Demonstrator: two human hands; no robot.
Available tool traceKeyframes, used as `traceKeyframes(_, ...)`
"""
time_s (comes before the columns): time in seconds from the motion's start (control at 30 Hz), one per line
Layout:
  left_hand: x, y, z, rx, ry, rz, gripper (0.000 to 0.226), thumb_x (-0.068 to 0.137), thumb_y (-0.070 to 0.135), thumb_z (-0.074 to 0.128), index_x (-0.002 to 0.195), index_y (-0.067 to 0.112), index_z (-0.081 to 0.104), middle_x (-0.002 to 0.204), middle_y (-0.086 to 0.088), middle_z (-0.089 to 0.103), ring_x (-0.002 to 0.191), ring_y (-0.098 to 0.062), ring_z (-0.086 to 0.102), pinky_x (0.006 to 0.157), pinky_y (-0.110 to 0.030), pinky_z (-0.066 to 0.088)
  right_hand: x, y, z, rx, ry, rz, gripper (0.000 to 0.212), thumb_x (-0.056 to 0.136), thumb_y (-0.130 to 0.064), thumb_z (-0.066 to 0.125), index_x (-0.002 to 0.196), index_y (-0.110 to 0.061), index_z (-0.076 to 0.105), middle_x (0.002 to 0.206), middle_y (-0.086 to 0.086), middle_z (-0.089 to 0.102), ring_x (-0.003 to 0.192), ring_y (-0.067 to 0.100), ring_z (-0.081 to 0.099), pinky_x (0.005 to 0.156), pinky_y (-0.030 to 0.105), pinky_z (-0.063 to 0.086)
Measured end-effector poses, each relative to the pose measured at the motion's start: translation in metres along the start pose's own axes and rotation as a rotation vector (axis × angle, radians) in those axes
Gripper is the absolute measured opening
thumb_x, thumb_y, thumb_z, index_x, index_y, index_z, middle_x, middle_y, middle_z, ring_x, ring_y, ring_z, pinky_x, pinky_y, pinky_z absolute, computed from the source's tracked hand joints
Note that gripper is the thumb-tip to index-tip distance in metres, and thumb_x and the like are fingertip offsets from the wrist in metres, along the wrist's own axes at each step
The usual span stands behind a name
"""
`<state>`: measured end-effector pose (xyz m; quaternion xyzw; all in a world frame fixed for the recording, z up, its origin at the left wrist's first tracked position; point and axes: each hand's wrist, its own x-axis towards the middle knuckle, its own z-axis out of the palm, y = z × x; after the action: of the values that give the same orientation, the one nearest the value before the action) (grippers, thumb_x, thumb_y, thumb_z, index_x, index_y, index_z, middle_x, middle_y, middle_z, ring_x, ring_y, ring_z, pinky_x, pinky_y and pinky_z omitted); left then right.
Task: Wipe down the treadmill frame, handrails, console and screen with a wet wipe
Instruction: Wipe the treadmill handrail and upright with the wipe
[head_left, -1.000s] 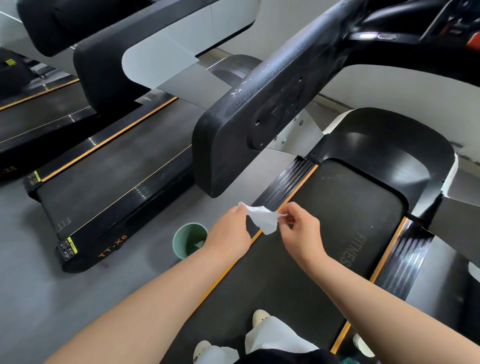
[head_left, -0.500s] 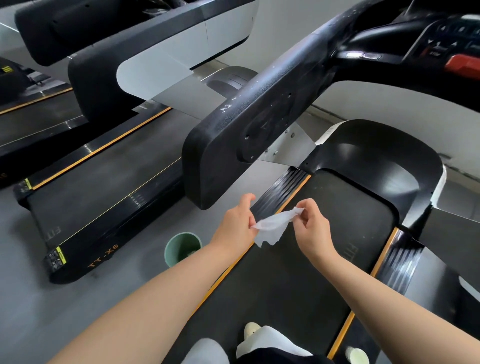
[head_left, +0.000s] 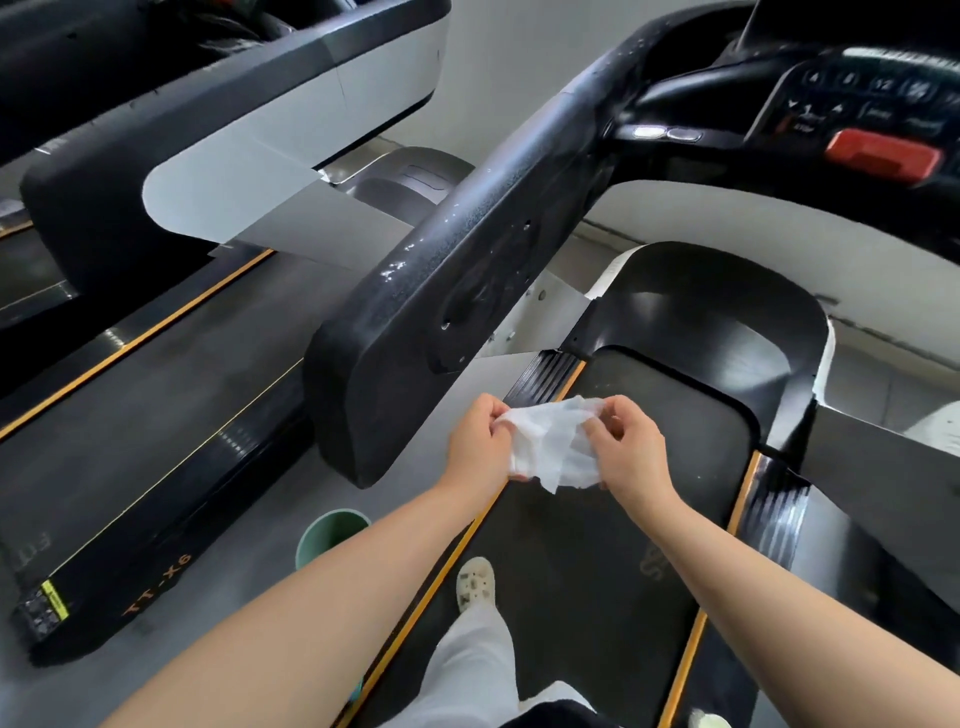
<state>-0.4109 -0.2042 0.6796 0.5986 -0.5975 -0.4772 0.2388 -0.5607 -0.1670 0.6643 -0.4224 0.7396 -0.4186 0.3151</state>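
A white wet wipe (head_left: 553, 444) is stretched out between both hands above the treadmill belt (head_left: 587, 545). My left hand (head_left: 480, 441) pinches its left edge and my right hand (head_left: 628, 449) pinches its right edge. Just up and left of the hands, the thick black left handrail (head_left: 441, 312) slopes up toward the console (head_left: 862, 98), its top speckled with droplets. The console shows dark buttons and a red stop key (head_left: 883, 153). The screen is out of view.
A green bucket (head_left: 330, 535) stands on the grey floor left of the belt. A second treadmill (head_left: 156, 384) marked TT-X6 lies parallel on the left. The black motor cover (head_left: 711, 306) is ahead of the belt. My foot in a pale shoe (head_left: 475, 582) stands on the belt.
The wipe has been pulled open from a small bunch into a wider sheet between both hands. The view has tilted up, bringing the console and red key into sight.
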Motion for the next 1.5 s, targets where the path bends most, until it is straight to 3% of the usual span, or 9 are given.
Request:
traceKeyframes(0.17,0.055,0.020,-0.004,-0.016,-0.133,-0.036,0.026,0.099,0.026,0.041,0.084,0.011,0.055,0.076,0.000,0.052,0.078,-0.015,0.052,0.063,-0.023,0.042,0.048,-0.011,0.007,0.027,0.033,0.083,0.019,0.092,-0.013,0.055,0.073,-0.017,0.054,0.071,0.002,0.054,0.066,0.015,0.047,0.056,0.021,0.042)
traceKeyframes(0.37,0.115,0.045,-0.003,-0.064,-0.302,-0.142,0.028,0.097,0.024,0.049,0.122,0.013,0.054,0.113,-0.009,0.060,0.104,-0.023,0.058,0.085,-0.035,0.051,0.094,-0.021,0.015,0.051,0.095,0.144,0.024,0.087,-0.021,0.062,0.065,-0.016,0.052,0.061,-0.001,0.048,0.059,0.013,0.042,0.058,0.025,0.038)
traceKeyframes(0.57,0.151,0.062,0.020,-0.020,-0.205,-0.150,0.007,0.090,0.016,0.058,0.095,0.010,0.057,0.100,-0.014,0.060,0.096,-0.027,0.059,0.085,-0.041,0.053,0.123,-0.017,0.003,0.040,0.202,0.188,0.012,0.085,-0.016,0.062,0.076,-0.009,0.059,0.063,0.003,0.050,0.060,0.013,0.042,0.053,0.018,0.037)
traceKeyframes(0.73,0.177,0.078,0.045,0.051,-0.228,-0.167,0.013,0.091,0.015,0.051,0.082,0.012,0.043,0.078,-0.005,0.042,0.071,-0.018,0.041,0.063,-0.031,0.039,0.150,-0.021,-0.008,0.050,0.217,0.081,0.013,0.088,-0.013,0.062,0.077,-0.019,0.056,0.071,-0.003,0.057,0.064,0.007,0.050,0.056,0.007,0.040)
traceKeyframes(0.9,0.203,0.104,0.075,-0.176,-0.209,-0.316,0.016,0.100,0.025,0.043,0.114,0.018,0.046,0.106,-0.005,0.056,0.097,-0.020,0.060,0.087,-0.040,0.055,0.189,-0.019,-0.027,0.026,0.022,0.021,0.011,0.093,-0.017,0.056,0.088,-0.026,0.057,0.081,-0.008,0.062,0.074,0.007,0.059,0.063,0.015,0.049)
traceKeyframes(1.03,0.219,0.127,0.094,-0.364,-0.179,-0.345,0.022,0.098,0.038,0.045,0.112,0.021,0.045,0.101,0.000,0.059,0.088,-0.015,0.064,0.070,-0.025,0.057,0.218,-0.015,-0.048,0.037,-0.293,0.008,0.030,0.097,-0.005,0.036,0.097,-0.034,0.043,0.095,-0.013,0.064,0.084,0.009,0.065,0.070,0.029,0.055)
traceKeyframes(1.13,0.231,0.136,0.106,-0.397,-0.093,-0.348,0.021,0.094,0.023,0.056,0.114,0.018,0.049,0.100,-0.003,0.062,0.082,-0.014,0.066,0.061,-0.021,0.055,0.243,-0.009,-0.062,0.001,-0.410,-0.037,0.036,0.092,0.003,0.032,0.090,-0.032,0.040,0.094,-0.002,0.068,0.087,0.019,0.067,0.074,0.034,0.054)
traceKeyframes(1.33,0.248,0.148,0.113,-0.277,0.031,-0.373,0.012,0.096,0.017,0.051,0.107,0.020,0.055,0.112,-0.008,0.061,0.104,-0.025,0.061,0.088,-0.040,0.054,0.287,-0.004,-0.084,-0.070,-0.302,-0.177,0.027,0.086,-0.002,0.057,0.086,-0.028,0.052,0.088,-0.009,0.063,0.081,0.011,0.060,0.066,0.012,0.046)
traceKeyframes(1.5,0.241,0.149,0.100,-0.269,0.003,-0.243,0.018,0.096,0.012,0.051,0.111,0.018,0.059,0.103,-0.001,0.063,0.093,-0.010,0.062,0.072,-0.018,0.056,0.323,-0.002,-0.077,-0.274,-0.693,-0.191,0.035,0.085,-0.023,0.069,0.117,-0.023,0.056,0.112,-0.014,0.059,0.105,0.005,0.052,0.085,0.014,0.037)
